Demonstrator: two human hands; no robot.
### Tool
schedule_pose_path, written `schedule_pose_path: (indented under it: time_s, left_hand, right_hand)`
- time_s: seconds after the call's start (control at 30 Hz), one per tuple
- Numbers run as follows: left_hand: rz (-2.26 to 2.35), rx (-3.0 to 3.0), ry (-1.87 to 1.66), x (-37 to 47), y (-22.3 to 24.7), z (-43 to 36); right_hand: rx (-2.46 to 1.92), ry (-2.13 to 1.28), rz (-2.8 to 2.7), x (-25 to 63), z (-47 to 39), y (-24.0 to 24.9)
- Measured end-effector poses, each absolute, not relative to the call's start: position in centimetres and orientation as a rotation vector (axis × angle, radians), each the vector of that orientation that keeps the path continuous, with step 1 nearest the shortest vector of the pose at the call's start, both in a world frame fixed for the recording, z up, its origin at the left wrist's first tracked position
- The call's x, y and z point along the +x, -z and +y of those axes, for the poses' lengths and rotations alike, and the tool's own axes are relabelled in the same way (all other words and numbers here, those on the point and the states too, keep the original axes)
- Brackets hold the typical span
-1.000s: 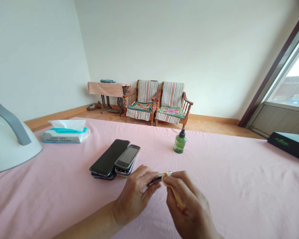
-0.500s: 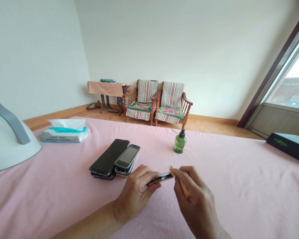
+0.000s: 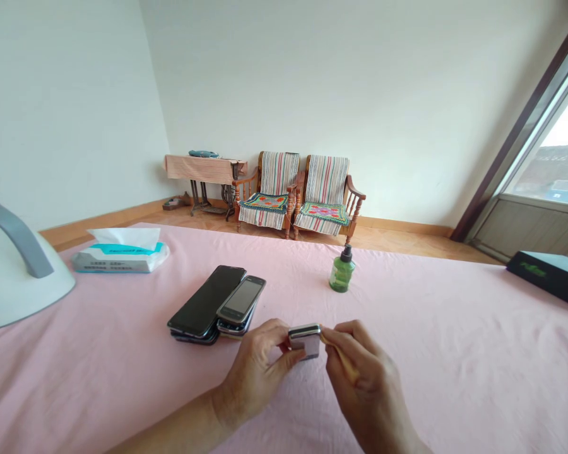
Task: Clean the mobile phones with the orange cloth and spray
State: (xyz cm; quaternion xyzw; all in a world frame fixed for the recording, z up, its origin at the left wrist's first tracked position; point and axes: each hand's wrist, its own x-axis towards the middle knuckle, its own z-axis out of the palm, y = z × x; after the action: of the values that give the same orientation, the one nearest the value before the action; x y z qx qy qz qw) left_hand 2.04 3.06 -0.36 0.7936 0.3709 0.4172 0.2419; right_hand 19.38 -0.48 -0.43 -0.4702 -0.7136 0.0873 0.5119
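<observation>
A small phone [image 3: 305,340] is tilted up above the pink cloth, its end edge facing me. My left hand [image 3: 260,362] grips it from the left, thumb across its lower face. Pinched in my right hand [image 3: 364,366] is a yellowish cloth [image 3: 343,359], pressed against the phone's right edge; most of the cloth is hidden by the fingers. Left of my hands, a large black phone [image 3: 209,299] tops one stack, and a smaller grey phone [image 3: 242,299] tops another beside it. Beyond my right hand stands a green pump bottle [image 3: 341,271].
On the pink-covered table [image 3: 445,328], a tissue pack [image 3: 120,255] lies at the back left, behind a white and grey object [image 3: 23,284] at the left edge. A black box [image 3: 549,277] sits far right. Two chairs [image 3: 322,189] stand beyond the table.
The phone in my left hand has turned, so its end edge and lower face now show. My right hand has shifted slightly left and down, with the cloth at the phone's edge.
</observation>
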Motion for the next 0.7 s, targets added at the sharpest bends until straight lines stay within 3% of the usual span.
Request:
schedule_pose_path:
  time_s: [0.27, 0.7]
  left_hand:
    - [0.789, 2.312, -1.132, 2.1, 1.0, 3.1]
    - [0.829, 2.451, -0.932, 2.0, 1.3, 3.2]
  right_hand:
    - [-1.299, -0.210, -1.649, 20.5, 0.5, 0.8]
    - [-1.272, -0.302, -1.735, 20.7, 0.9, 1.2]
